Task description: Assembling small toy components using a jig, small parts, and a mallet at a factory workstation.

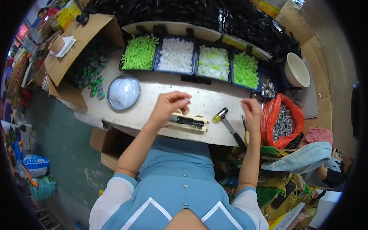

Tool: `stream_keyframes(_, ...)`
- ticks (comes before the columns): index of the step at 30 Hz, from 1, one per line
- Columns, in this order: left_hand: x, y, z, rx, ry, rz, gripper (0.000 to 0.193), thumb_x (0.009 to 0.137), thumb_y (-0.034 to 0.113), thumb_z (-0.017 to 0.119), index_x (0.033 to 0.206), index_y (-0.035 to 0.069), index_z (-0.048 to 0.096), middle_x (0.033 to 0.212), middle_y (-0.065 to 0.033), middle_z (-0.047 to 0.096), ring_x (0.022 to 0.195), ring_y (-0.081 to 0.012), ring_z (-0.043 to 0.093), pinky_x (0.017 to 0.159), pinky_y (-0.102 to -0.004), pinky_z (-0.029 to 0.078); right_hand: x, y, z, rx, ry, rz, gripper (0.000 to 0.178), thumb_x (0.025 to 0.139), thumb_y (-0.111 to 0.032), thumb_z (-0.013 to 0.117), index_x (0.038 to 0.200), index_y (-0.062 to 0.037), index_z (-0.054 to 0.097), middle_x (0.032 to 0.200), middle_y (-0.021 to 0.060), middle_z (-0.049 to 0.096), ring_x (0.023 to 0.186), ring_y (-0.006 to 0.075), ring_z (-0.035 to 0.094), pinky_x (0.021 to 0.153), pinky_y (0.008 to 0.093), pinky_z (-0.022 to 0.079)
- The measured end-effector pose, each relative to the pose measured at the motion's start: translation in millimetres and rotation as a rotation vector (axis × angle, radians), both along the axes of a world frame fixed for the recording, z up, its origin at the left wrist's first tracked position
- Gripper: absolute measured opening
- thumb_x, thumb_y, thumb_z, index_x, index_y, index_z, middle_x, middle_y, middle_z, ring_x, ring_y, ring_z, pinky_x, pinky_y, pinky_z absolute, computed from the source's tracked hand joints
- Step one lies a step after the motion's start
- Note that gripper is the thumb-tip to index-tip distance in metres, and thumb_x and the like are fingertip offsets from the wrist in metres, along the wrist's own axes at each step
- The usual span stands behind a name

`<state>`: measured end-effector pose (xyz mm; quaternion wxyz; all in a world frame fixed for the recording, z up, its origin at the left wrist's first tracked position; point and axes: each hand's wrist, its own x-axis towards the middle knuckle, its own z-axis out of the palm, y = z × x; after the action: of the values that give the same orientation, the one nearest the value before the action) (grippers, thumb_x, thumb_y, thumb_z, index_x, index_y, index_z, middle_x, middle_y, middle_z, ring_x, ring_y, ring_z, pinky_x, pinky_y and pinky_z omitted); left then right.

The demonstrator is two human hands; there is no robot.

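Observation:
My left hand (pixel 171 105) hovers over a cream-coloured holding block (pixel 205 129), with thumb and fingers pinched at a small whitish piece (pixel 188 100). In that block lies a long black-and-grey part (pixel 189 121), partly covered by the hand. My right hand (pixel 252 114) is raised at the right of the table, fingertips drawn together; whatever they hold is too small to make out. Below it rest a pair of yellow-handled pliers (pixel 245 135), partly hidden by the wrist. Between my hands lies a hammer (pixel 228 125) with a yellow-and-silver head.
Along the back stand trays of green (pixel 140 53), white (pixel 176 55), mixed white-and-yellow (pixel 213 63) and green parts (pixel 245 71). A round metal dish (pixel 123 92) sits left, near a cardboard box (pixel 78 50). A red bag (pixel 269 122) of metal parts and a cream bowl (pixel 297 70) stand right.

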<state>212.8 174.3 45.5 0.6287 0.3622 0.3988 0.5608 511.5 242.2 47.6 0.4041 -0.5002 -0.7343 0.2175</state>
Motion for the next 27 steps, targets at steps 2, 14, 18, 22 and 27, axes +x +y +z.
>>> stream_keyframes(2,13.6,-22.2,-3.3,-0.012,0.054,-0.061,0.020,0.082,0.001,0.059,0.102,-0.002,0.062,0.080,-0.0071,0.063,0.068,-0.0107,0.059,0.060,-0.0236,0.050,-41.5,-19.9,13.7,-0.050,0.004,0.300,0.010,0.076,0.006,0.060,0.084,0.0003,0.059,0.080,0.0066,0.056,0.071,0.0146,0.055,0.060,0.0236,0.043)
stream_keyframes(14,11.0,-54.1,-3.3,0.012,0.188,-0.085,0.034,0.082,-0.001,0.058,0.115,0.004,0.056,0.080,0.0004,0.055,0.067,-0.0039,0.051,0.058,-0.0187,0.047,-109.1,-54.3,24.1,0.055,-0.133,0.676,0.019,0.072,0.007,0.060,0.088,-0.0026,0.059,0.081,0.0087,0.053,0.074,0.0238,0.055,0.061,0.0312,0.045)
stream_keyframes(18,10.3,-54.8,-1.7,0.038,0.217,-0.091,0.035,0.081,-0.002,0.059,0.115,0.004,0.055,0.079,0.0006,0.054,0.067,-0.0035,0.050,0.059,-0.0181,0.045,-112.8,-56.6,31.2,0.164,-0.227,0.678,0.023,0.065,0.009,0.059,0.086,-0.0029,0.058,0.080,0.0089,0.052,0.075,0.0258,0.053,0.063,0.0343,0.044)
stream_keyframes(22,10.5,-54.4,-2.5,0.039,0.247,-0.103,0.036,0.080,-0.003,0.058,0.115,0.004,0.055,0.079,0.0007,0.054,0.066,-0.0033,0.049,0.059,-0.0179,0.044,-115.1,-58.4,36.2,0.253,-0.330,0.716,0.024,0.064,0.008,0.056,0.085,-0.0025,0.057,0.079,0.0090,0.051,0.076,0.0265,0.053,0.065,0.0354,0.044)
stream_keyframes(27,11.0,-54.2,-6.4,0.028,0.117,-0.083,0.032,0.082,-0.002,0.058,0.113,0.002,0.056,0.079,-0.0008,0.056,0.066,-0.0053,0.052,0.057,-0.0195,0.046,-120.4,-60.9,32.5,0.235,-0.321,0.707,0.019,0.067,0.003,0.057,0.085,-0.0043,0.057,0.081,0.0092,0.052,0.079,0.0262,0.054,0.069,0.0350,0.044)
